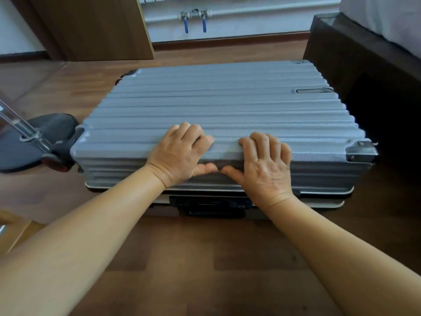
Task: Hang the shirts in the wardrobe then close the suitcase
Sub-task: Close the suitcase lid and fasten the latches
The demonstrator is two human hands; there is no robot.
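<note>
suitcase (216, 106) lid down (on floor) | left hand (180, 153), right hand (266, 167) curled gripping its front edge

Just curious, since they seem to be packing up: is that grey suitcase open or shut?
Shut, or nearly: the suitcase lid lies flat on its lower half, with both hands pressing its front edge. Whether the black lock is fastened, I cannot tell.

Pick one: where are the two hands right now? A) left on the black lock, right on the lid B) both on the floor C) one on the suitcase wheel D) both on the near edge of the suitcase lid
D: the left hand and the right hand both rest on the near edge of the grey suitcase lid, fingers curled on top and thumbs on the front face, above the black lock.
</note>
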